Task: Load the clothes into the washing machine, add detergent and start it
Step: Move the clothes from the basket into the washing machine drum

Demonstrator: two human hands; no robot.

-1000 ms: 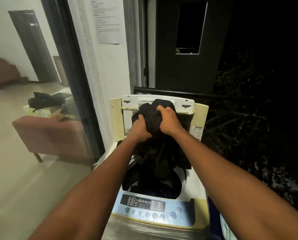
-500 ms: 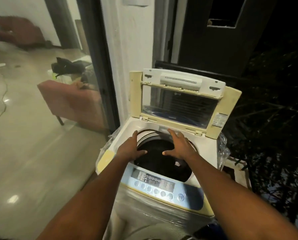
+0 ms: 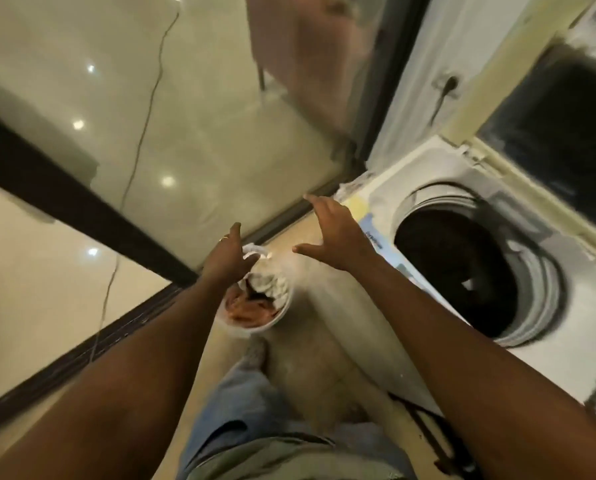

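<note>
A white bucket (image 3: 278,317) stands on the floor below me, holding crumpled clothes, a whitish piece (image 3: 270,280) on top and a reddish-brown one (image 3: 251,306) under it. My left hand (image 3: 227,258) hovers over the bucket's far-left rim, fingers apart, holding nothing. My right hand (image 3: 334,233) is spread open above and to the right of the bucket, between it and the washing machine (image 3: 376,199). The machine's round drum opening (image 3: 462,275) is dark, and its lid (image 3: 549,109) stands raised. What lies inside the drum cannot be made out.
A sliding glass door with a dark frame (image 3: 82,202) runs along the left, with a glossy floor and a thin cable (image 3: 140,133) behind it. My jeans leg and shoe (image 3: 251,358) stand just before the bucket on a narrow strip of floor.
The dark garment I held over the drum went in and both hands let go. The view then swung down and left; both hands moved from the drum rim to above the bucket.
</note>
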